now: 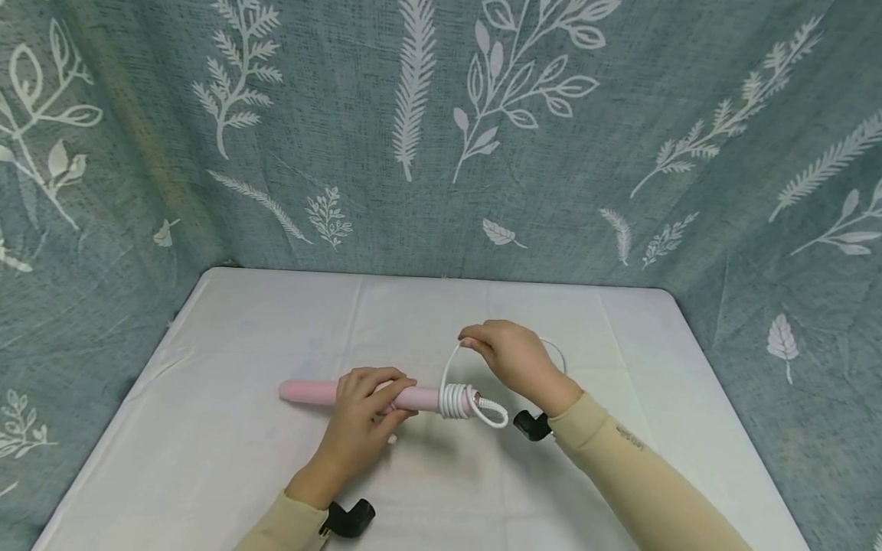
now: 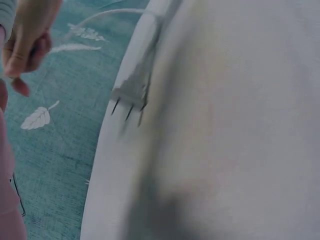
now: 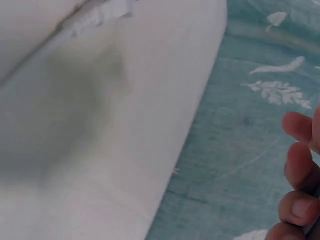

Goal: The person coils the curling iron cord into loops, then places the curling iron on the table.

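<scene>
A pink rod-shaped hair styling iron [image 1: 310,392] lies level over the table in the head view, its rounded end to the left. My left hand [image 1: 365,405] grips it near the middle, thumb below and fingers over the top. A white cord [image 1: 453,401] circles its right end in several turns, with a small loop [image 1: 498,417] sticking out past that end. Above and right, my right hand [image 1: 513,360] pinches the cord, which runs taut down to the turns. Behind the right wrist the cord curves down, and the left wrist view shows its pronged plug [image 2: 131,95] over the table.
A white cloth covers the table [image 1: 227,337]. Green curtains [image 1: 358,115] with white leaf prints stand behind it and at both sides. Black wrist cameras show below the left wrist [image 1: 351,519] and beside the right wrist [image 1: 532,425].
</scene>
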The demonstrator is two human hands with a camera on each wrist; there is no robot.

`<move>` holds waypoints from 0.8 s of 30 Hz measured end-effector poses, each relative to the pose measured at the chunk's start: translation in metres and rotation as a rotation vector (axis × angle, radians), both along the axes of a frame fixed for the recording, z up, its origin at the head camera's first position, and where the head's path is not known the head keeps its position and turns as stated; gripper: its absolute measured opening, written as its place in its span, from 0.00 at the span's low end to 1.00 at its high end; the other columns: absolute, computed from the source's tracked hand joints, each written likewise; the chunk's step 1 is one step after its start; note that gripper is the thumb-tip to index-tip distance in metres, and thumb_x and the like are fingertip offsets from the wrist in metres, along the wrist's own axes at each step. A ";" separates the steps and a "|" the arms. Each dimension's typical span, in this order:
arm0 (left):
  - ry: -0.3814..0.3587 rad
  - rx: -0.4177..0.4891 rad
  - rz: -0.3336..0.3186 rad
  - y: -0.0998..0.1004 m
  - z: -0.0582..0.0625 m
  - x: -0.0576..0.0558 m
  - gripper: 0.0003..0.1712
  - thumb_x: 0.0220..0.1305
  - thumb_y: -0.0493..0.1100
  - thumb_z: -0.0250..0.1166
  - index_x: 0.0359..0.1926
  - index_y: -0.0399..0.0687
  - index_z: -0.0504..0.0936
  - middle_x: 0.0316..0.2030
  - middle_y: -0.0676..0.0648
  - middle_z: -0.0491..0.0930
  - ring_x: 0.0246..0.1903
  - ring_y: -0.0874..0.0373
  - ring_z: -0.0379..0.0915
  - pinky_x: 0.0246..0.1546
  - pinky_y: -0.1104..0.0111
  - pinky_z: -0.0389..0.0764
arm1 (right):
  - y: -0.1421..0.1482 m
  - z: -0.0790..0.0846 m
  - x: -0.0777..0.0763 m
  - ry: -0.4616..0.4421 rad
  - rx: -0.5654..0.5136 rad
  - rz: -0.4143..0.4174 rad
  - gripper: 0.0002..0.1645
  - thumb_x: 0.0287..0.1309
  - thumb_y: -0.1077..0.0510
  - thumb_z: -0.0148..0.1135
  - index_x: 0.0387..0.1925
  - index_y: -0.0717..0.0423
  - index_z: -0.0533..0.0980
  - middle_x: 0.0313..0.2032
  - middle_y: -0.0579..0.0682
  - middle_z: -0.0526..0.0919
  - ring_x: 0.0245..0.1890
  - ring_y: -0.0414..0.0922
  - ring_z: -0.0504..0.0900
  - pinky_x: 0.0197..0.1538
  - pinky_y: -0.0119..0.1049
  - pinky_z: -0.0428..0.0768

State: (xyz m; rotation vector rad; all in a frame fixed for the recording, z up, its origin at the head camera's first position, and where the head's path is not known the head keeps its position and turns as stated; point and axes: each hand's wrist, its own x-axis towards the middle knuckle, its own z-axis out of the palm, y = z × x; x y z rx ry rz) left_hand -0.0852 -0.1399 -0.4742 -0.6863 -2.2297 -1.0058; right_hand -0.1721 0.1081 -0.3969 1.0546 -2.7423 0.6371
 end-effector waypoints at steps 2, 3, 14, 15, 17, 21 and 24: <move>-0.007 0.022 0.011 -0.001 0.002 0.000 0.21 0.48 0.45 0.73 0.46 0.50 0.85 0.47 0.52 0.78 0.46 0.52 0.68 0.48 0.55 0.61 | -0.001 -0.006 0.000 -0.006 0.035 -0.007 0.09 0.66 0.51 0.58 0.41 0.46 0.83 0.31 0.40 0.83 0.30 0.37 0.78 0.35 0.35 0.77; -0.011 0.031 0.018 -0.001 0.003 0.000 0.22 0.47 0.45 0.74 0.46 0.50 0.85 0.47 0.52 0.78 0.46 0.51 0.68 0.48 0.55 0.61 | -0.002 -0.009 0.000 -0.005 0.049 -0.007 0.09 0.66 0.51 0.58 0.40 0.46 0.82 0.30 0.40 0.82 0.28 0.37 0.77 0.34 0.34 0.77; -0.025 0.112 0.093 -0.006 0.012 -0.004 0.24 0.55 0.58 0.68 0.46 0.47 0.85 0.47 0.47 0.78 0.47 0.47 0.67 0.48 0.55 0.60 | -0.010 -0.032 0.015 -0.029 0.087 0.094 0.04 0.60 0.64 0.64 0.34 0.51 0.80 0.29 0.43 0.81 0.31 0.40 0.80 0.34 0.34 0.78; -0.024 0.116 0.096 -0.007 0.013 -0.004 0.26 0.56 0.61 0.66 0.46 0.47 0.85 0.47 0.47 0.78 0.47 0.47 0.67 0.48 0.55 0.60 | -0.012 -0.033 0.017 -0.036 0.078 0.096 0.04 0.60 0.64 0.63 0.33 0.52 0.80 0.30 0.45 0.82 0.32 0.41 0.81 0.36 0.35 0.79; -0.016 0.118 0.100 -0.007 0.013 -0.005 0.28 0.59 0.65 0.61 0.45 0.47 0.85 0.46 0.47 0.78 0.47 0.47 0.67 0.47 0.55 0.60 | -0.014 -0.034 0.021 -0.061 0.064 0.092 0.03 0.62 0.63 0.62 0.34 0.53 0.80 0.33 0.48 0.84 0.36 0.44 0.83 0.39 0.36 0.80; -0.004 0.119 0.107 -0.007 0.013 -0.006 0.29 0.59 0.65 0.60 0.45 0.47 0.85 0.46 0.47 0.78 0.46 0.47 0.67 0.46 0.55 0.60 | -0.022 -0.035 0.029 -0.091 0.003 0.146 0.07 0.65 0.59 0.60 0.43 0.56 0.78 0.38 0.49 0.84 0.41 0.43 0.83 0.43 0.34 0.79; -0.016 0.128 0.122 -0.007 0.012 -0.007 0.25 0.57 0.61 0.65 0.45 0.47 0.85 0.47 0.47 0.78 0.46 0.47 0.67 0.46 0.55 0.60 | -0.026 -0.038 0.034 -0.117 -0.032 0.205 0.09 0.66 0.57 0.59 0.45 0.55 0.76 0.38 0.46 0.83 0.39 0.38 0.81 0.43 0.30 0.78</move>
